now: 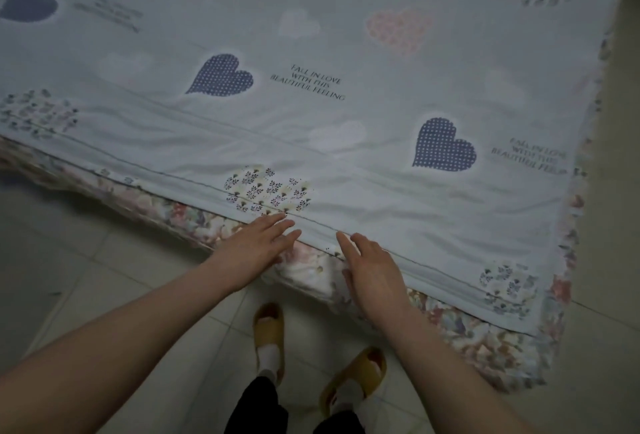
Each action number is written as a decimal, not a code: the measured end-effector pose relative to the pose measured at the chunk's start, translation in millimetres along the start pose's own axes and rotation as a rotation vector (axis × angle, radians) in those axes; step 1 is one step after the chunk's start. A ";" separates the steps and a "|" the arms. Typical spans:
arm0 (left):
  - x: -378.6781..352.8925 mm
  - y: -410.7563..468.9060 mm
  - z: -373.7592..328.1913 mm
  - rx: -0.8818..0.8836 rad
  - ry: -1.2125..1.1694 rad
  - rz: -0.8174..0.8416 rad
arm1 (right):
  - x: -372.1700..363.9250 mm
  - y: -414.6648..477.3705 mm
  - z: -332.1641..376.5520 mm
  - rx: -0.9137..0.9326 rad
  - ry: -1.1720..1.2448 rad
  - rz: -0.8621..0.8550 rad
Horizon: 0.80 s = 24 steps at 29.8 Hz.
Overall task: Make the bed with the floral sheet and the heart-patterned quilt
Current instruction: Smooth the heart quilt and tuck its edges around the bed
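Over floral sheet (485, 340), pale heart quilt (346, 136) flat, left hand (256, 246), right hand (370, 271) straight-fingered, empty.

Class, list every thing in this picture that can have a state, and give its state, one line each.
quilt: spread flat, lightly wrinkled near its edge.
sheet: spread under the quilt, showing along the side.
left hand: open, fingertips at the quilt's edge.
right hand: open, resting on the quilt's edge.
slippers: worn.
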<state>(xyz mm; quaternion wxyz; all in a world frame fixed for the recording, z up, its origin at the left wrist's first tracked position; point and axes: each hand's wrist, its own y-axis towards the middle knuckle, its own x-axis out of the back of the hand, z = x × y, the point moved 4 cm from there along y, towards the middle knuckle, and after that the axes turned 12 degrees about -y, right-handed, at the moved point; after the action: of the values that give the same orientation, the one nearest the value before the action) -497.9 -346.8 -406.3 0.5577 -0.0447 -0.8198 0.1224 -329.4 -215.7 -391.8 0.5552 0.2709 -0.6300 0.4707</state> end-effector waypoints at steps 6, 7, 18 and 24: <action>-73.6 40.8 46.9 -0.095 0.073 -0.030 | -74.8 48.8 13.1 -0.025 -0.163 -0.003; -82.7 47.9 53.5 -0.103 0.080 -0.014 | -83.0 57.0 12.7 -0.038 -0.188 0.016; -141.8 32.6 72.2 -0.307 0.013 -0.056 | -144.7 58.2 -1.4 0.246 -0.031 0.062; -168.7 -9.3 46.9 -0.364 0.106 -0.015 | -163.1 12.3 18.0 0.325 0.016 0.116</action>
<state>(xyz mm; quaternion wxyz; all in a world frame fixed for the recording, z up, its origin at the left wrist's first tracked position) -477.7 -398.3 -572.6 0.5837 -0.1449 -0.7982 -0.0346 -309.4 -256.3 -550.0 0.4810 0.3164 -0.5556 0.5999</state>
